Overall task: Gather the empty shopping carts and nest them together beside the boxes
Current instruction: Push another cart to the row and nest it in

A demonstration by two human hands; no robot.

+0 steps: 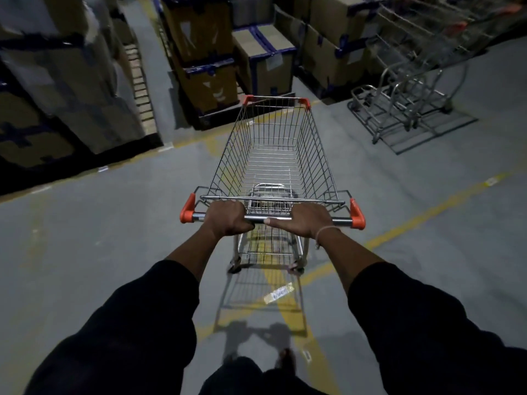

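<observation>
An empty wire shopping cart (271,155) with orange corner caps stands straight ahead of me on the grey floor. My left hand (226,218) and my right hand (309,220) both grip its chrome handle bar, side by side near the middle. At the far right, a row of nested carts (410,89) stands beside stacked cardboard boxes (328,52). The front of my cart points towards boxes (211,81) at the back, left of the nested row.
Tall stacks of cardboard boxes on pallets (65,89) line the left side, with a narrow aisle (145,47) between stacks. Yellow lines (427,212) cross the floor. Open floor lies between my cart and the nested carts.
</observation>
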